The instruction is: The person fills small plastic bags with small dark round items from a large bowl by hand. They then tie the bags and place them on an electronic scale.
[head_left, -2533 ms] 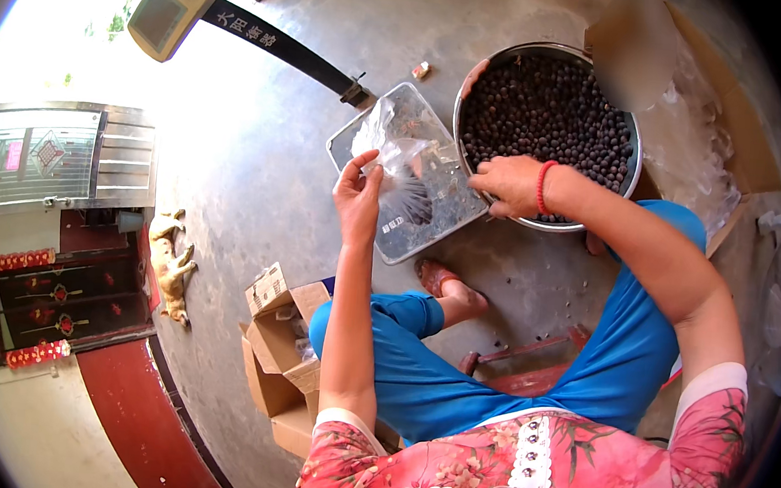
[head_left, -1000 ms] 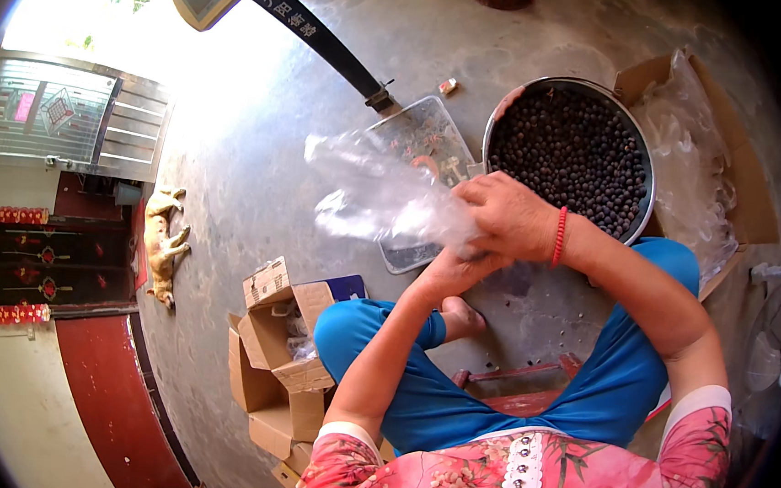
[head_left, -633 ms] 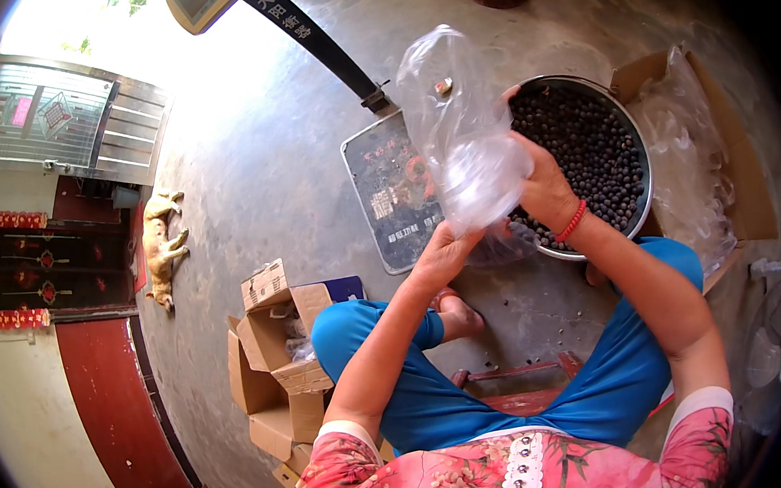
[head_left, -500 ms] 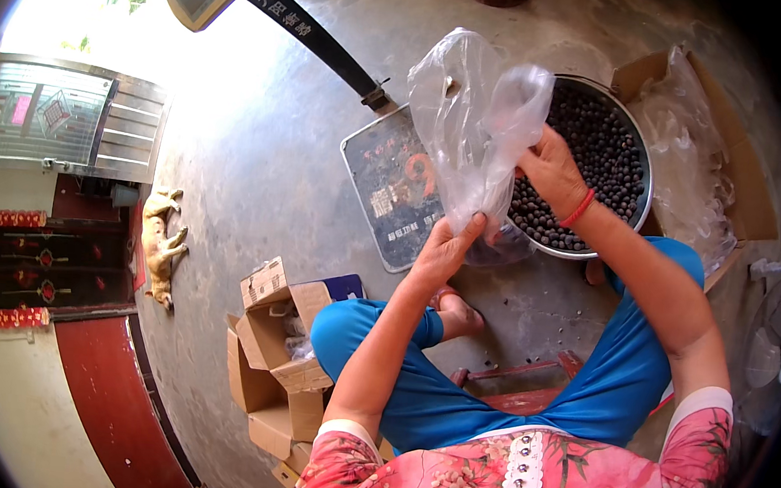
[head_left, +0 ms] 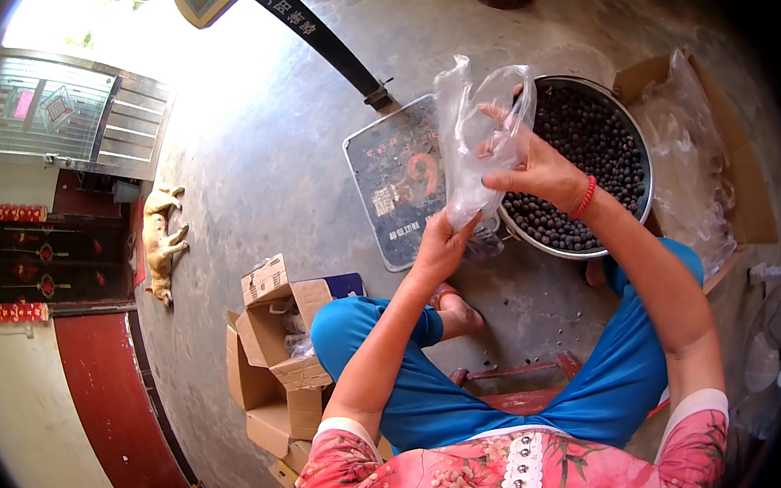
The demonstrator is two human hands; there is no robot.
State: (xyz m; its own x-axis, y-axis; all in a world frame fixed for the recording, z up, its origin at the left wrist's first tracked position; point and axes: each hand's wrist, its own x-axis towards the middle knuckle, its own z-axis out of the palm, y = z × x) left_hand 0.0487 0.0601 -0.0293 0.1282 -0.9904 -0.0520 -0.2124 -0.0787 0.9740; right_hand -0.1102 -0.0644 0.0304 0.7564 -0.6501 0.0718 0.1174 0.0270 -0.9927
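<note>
**Clear bag [head_left: 461, 144] being held near mid-frame**

Left of centre, a flat scale platform [head_left: 382, 175] is lying. Beside it, the left hand [head_left: 446, 241] is pinching the bag's lower end firmly, seemingly to steady it. The right hand [head_left: 547, 176] is spreading its fingers wide at the plastic, apparently propping it open; whether inside or behind, I cannot tell. Upper right, a metal pan [head_left: 582, 255] is holding dark round pieces [head_left: 590, 159].
</note>
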